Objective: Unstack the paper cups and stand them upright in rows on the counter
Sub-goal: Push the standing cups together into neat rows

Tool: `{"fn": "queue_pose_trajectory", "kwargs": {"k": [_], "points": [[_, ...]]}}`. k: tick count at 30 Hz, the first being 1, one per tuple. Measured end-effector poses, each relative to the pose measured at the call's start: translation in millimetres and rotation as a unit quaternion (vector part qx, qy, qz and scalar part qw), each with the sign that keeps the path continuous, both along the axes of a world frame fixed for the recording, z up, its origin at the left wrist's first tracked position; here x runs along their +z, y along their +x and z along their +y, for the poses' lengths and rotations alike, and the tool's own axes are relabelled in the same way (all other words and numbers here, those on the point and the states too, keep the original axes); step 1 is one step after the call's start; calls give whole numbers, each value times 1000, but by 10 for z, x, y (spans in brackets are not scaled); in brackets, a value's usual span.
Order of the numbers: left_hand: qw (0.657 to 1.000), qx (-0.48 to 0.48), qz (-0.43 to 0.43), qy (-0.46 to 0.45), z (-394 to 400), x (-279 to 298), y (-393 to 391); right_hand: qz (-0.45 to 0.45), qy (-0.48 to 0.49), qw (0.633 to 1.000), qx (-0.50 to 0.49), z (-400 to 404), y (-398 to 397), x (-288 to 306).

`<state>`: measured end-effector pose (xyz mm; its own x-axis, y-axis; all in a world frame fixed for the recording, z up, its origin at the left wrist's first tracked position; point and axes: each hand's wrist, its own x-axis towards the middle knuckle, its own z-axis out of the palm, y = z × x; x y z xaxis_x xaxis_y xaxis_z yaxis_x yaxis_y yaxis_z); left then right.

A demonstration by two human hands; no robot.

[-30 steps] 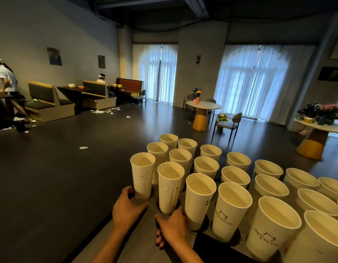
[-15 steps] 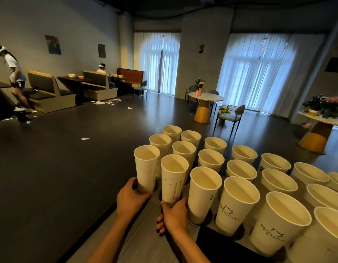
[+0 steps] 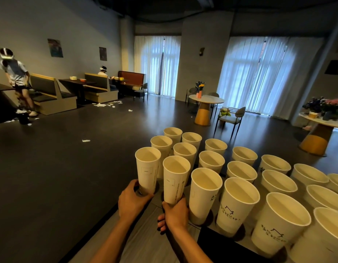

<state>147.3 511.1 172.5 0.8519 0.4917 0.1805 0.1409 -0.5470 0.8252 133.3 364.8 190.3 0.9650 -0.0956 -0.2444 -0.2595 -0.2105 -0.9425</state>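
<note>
- Gripping the base of the leftmost paper cup (image 3: 147,169), the left hand (image 3: 133,203) curls its fingers round it at the surface's (image 3: 137,242) near-left corner.
- Just beside it, the right hand (image 3: 174,215) wraps the second cup's (image 3: 175,180) base.
- About twenty cups stand upright in rows to the right.
- The nearest two bear black printed script under a roof-like mark, too small to read.

One head-worn wide-angle view looks forward and down over the counter (image 3: 137,242), close above the cups (image 3: 205,194) and hands, with the room stretching away beyond.
</note>
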Motion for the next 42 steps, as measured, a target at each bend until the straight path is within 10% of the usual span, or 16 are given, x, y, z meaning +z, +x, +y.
{"fn": "queue_pose_trajectory", "kwargs": {"k": [29,37,42], "points": [[992,50,-6,-118,209,85,-313,3,-36,987,154,-435,-814,-195],[977,86,-184,-68,573,1050,-52,-131,-11,971,201,-1067,-796,1678],[984,-58,-166,-3,288,2000,566,-317,-157,924,144,-1313,188,2432]]}}
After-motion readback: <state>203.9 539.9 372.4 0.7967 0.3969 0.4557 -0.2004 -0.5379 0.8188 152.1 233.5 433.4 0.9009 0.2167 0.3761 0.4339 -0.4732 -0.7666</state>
